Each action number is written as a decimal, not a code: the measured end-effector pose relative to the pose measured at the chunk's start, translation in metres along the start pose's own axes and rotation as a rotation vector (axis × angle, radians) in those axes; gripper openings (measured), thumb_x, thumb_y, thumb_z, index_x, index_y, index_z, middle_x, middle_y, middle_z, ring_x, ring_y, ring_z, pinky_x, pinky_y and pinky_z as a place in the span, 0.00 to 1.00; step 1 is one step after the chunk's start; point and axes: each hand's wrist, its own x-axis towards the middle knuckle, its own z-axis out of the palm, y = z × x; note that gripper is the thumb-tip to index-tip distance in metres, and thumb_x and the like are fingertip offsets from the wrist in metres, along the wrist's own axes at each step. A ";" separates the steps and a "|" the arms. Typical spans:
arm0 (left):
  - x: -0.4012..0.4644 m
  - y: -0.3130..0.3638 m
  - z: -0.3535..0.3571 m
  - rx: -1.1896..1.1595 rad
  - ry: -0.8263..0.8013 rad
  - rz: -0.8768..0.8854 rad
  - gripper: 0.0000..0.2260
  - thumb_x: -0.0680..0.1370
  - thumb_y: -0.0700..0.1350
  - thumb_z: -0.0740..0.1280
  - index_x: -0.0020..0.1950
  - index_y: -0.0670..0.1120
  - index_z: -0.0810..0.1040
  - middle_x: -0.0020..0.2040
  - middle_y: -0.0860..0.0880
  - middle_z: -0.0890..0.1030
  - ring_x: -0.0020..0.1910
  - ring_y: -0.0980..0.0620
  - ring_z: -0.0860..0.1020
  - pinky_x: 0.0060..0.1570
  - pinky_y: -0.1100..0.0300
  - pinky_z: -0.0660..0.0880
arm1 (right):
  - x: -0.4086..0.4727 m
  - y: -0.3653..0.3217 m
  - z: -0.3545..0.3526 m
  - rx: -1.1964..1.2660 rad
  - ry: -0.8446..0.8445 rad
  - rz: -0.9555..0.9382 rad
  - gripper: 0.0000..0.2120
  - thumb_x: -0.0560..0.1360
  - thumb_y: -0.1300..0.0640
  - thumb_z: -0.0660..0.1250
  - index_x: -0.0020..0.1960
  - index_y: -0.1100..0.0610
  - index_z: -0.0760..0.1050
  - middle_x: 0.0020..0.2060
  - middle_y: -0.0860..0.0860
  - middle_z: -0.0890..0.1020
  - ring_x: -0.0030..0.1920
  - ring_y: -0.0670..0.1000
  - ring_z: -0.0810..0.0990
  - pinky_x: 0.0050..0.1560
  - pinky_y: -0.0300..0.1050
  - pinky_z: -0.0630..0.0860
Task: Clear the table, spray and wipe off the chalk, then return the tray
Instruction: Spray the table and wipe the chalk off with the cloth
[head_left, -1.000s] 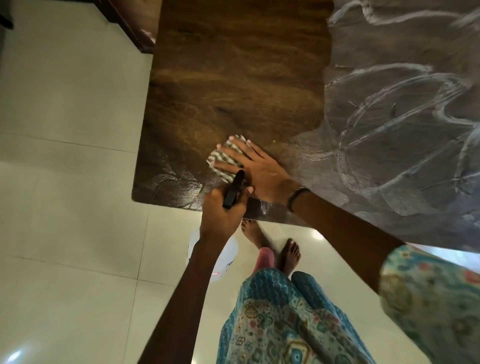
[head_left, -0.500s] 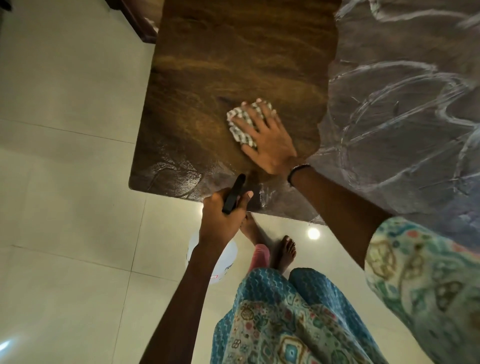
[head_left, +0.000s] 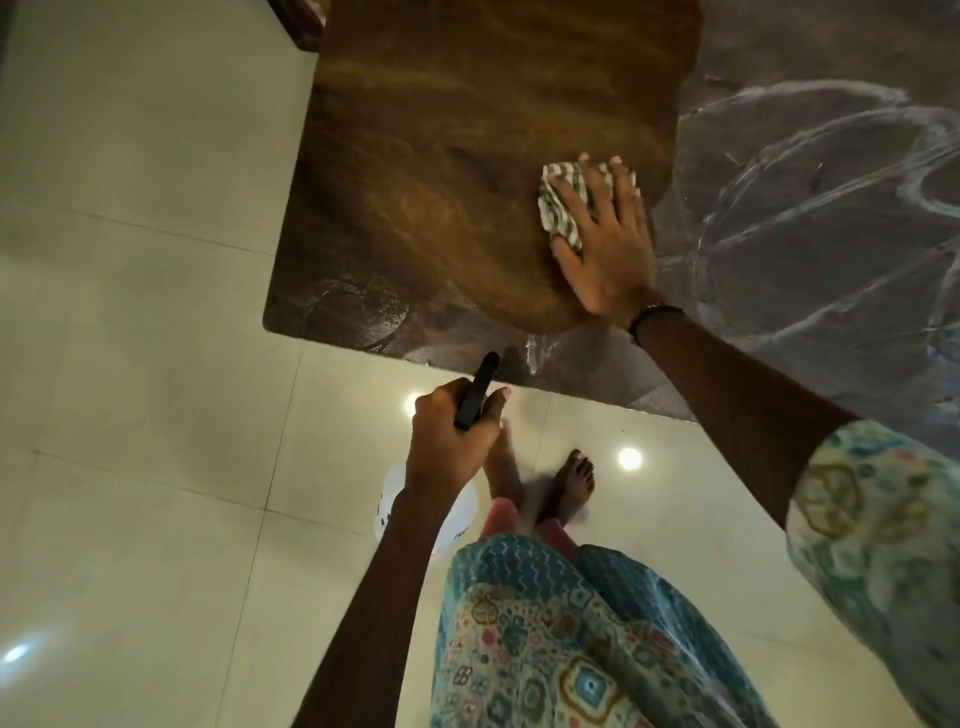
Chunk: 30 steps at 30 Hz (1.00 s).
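Observation:
My right hand (head_left: 605, 244) presses flat on a striped cloth (head_left: 558, 208) on the dark wooden table (head_left: 441, 156), at the border between the wiped brown patch and the chalky grey area. White chalk swirls (head_left: 810, 208) cover the table's right part. My left hand (head_left: 452, 436) is below the table's near edge, shut on a spray bottle: its black trigger head (head_left: 475, 389) sticks up from my fist and the white body (head_left: 452, 514) hangs beneath, mostly hidden by my forearm.
Pale glossy floor tiles (head_left: 145, 364) spread to the left and below the table. My bare feet (head_left: 550, 483) stand close to the table's near edge. A dark piece of furniture (head_left: 304, 21) shows at the top left.
My right hand has slid the cloth away from the near edge and rightward, toward the chalked area, widening the wiped patch. My left hand has kept hold of the bottle by the table's near edge.

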 end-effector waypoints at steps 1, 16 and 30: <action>-0.001 -0.004 0.001 -0.007 0.016 -0.007 0.13 0.73 0.50 0.72 0.35 0.43 0.74 0.25 0.53 0.72 0.24 0.56 0.70 0.29 0.73 0.65 | 0.003 -0.013 0.004 -0.010 -0.004 -0.008 0.30 0.76 0.44 0.51 0.77 0.48 0.56 0.77 0.54 0.57 0.77 0.62 0.51 0.75 0.61 0.53; 0.003 -0.033 -0.015 -0.045 0.070 -0.105 0.17 0.70 0.52 0.73 0.33 0.42 0.73 0.26 0.50 0.74 0.25 0.54 0.69 0.32 0.70 0.66 | -0.051 -0.014 0.007 -0.111 -0.150 -0.341 0.30 0.78 0.44 0.53 0.78 0.47 0.53 0.78 0.53 0.54 0.78 0.58 0.49 0.76 0.58 0.52; 0.016 -0.032 -0.056 -0.208 0.132 -0.143 0.17 0.73 0.53 0.71 0.39 0.38 0.79 0.33 0.36 0.79 0.26 0.44 0.69 0.31 0.51 0.70 | -0.051 -0.123 0.035 -0.063 -0.104 -0.270 0.29 0.76 0.42 0.51 0.76 0.49 0.59 0.76 0.55 0.60 0.76 0.61 0.54 0.76 0.58 0.48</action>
